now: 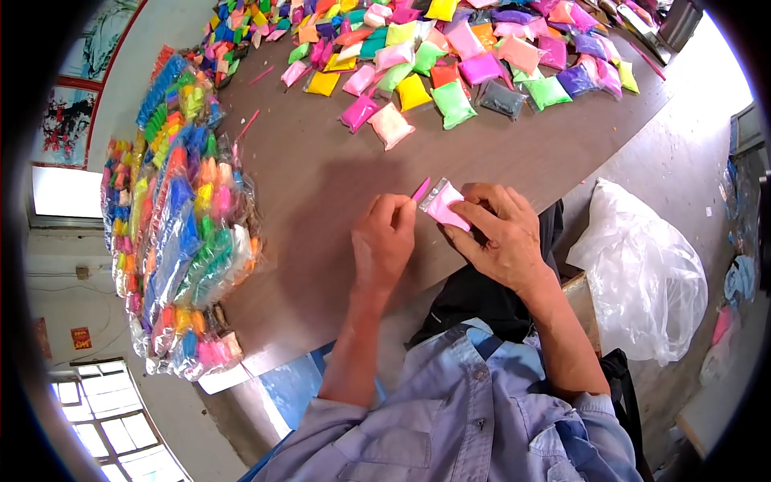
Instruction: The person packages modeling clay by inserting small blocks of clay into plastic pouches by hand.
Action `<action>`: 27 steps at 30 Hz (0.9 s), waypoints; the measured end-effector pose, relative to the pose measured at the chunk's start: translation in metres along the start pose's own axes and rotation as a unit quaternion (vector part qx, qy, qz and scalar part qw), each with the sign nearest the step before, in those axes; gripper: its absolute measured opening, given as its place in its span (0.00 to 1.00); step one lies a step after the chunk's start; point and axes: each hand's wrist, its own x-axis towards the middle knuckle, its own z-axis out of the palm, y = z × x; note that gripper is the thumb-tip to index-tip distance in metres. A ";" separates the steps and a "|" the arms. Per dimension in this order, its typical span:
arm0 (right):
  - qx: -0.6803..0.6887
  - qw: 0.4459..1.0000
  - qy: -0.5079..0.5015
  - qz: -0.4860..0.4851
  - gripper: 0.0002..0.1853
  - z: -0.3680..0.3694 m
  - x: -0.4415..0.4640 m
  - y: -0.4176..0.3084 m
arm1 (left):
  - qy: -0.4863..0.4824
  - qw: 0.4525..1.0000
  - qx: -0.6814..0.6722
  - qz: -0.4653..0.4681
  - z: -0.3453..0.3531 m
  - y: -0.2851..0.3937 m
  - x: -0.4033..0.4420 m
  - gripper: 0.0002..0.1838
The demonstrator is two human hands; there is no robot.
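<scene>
Near the table's front edge, my left hand [383, 238] pinches a thin magenta stick [422, 189] that pokes up past the fingertips. Just to its right, my right hand [503, 234] grips a small clear packet with pink filling [442, 206] between thumb and fingers. The packet's see-through end faces my left hand, with the stick close beside it. Whether the stick touches the packet I cannot tell. Farther back on the brown table [297, 153] lies a large heap of similar colourful packets [454, 104].
Large clear bags of colourful packets [189, 217] are stacked at the table's left. A white plastic bag [638, 273] sits to the right of my right arm. A few loose magenta sticks [249, 124] lie on the table. A dark metallic container [681, 26] stands at the far right corner.
</scene>
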 end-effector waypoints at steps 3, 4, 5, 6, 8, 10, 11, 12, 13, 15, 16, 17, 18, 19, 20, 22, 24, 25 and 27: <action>-0.002 1.000 0.016 0.001 0.13 0.002 -0.002 0.002 | -0.011 1.000 -0.015 0.007 -0.008 0.021 0.004 0.03; -0.002 1.000 0.022 0.000 0.13 0.003 -0.003 0.002 | -0.013 0.999 -0.010 0.028 -0.010 0.029 0.003 0.03; -0.003 1.000 0.022 0.000 0.13 0.003 -0.004 0.003 | -0.014 0.999 -0.010 0.028 -0.006 0.032 0.001 0.03; -0.004 1.000 0.021 -0.001 0.13 0.004 -0.005 0.004 | -0.029 0.999 -0.023 0.032 0.000 0.035 -0.001 0.03; -0.006 1.000 0.020 -0.004 0.12 0.005 -0.006 0.006 | -0.043 0.998 -0.036 0.035 0.004 0.035 -0.001 0.03; -0.007 0.999 0.033 -0.017 0.12 0.006 -0.006 0.007 | -0.058 0.997 0.027 0.047 0.011 0.024 0.009 0.02; -0.008 0.999 0.034 -0.018 0.12 0.006 -0.006 0.007 | -0.058 0.997 0.026 0.048 0.013 0.017 0.015 0.02; -0.009 0.999 0.033 -0.019 0.12 0.006 -0.006 0.006 | -0.041 0.997 0.015 0.056 0.013 0.012 0.023 0.02; -0.011 0.999 0.033 -0.019 0.12 0.006 -0.005 0.007 | -0.025 0.998 0.004 0.065 0.012 0.010 0.029 0.02; -0.012 0.999 0.034 -0.013 0.12 0.005 -0.006 0.007 | -0.034 0.998 -0.006 0.049 0.003 0.021 0.027 0.02; -0.013 0.999 0.031 -0.008 0.12 0.006 -0.007 0.007 | -0.041 0.999 -0.015 0.030 -0.002 0.027 0.023 0.02; -0.013 0.999 0.032 -0.006 0.12 0.006 -0.007 0.007 | -0.043 0.999 -0.015 0.030 -0.003 0.028 0.017 0.02; -0.014 0.999 0.036 -0.011 0.12 0.007 -0.007 0.008 | -0.056 0.997 -0.014 0.049 -0.004 0.029 0.011 0.02; -0.015 0.999 0.041 -0.016 0.12 0.007 -0.006 0.008 | -0.068 0.995 -0.013 0.067 -0.004 0.030 0.005 0.02; -0.014 0.999 0.040 -0.016 0.12 0.007 -0.006 0.008 | -0.068 0.995 -0.013 0.067 -0.003 0.030 0.001 0.02; -0.012 0.999 0.035 -0.016 0.11 0.006 -0.006 0.008 | -0.070 0.997 -0.025 0.025 0.003 0.027 -0.007 0.02; -0.013 0.999 0.034 -0.013 0.11 0.006 -0.007 0.007 | -0.057 0.998 0.004 0.019 0.004 0.018 0.001 0.02; -0.013 0.999 0.036 -0.012 0.11 0.006 -0.006 0.006 | -0.042 0.998 0.033 0.014 0.001 0.014 0.004 0.02; -0.011 0.999 0.037 -0.016 0.11 0.006 -0.005 0.006 | -0.031 0.999 0.014 -0.002 -0.004 0.012 0.006 0.02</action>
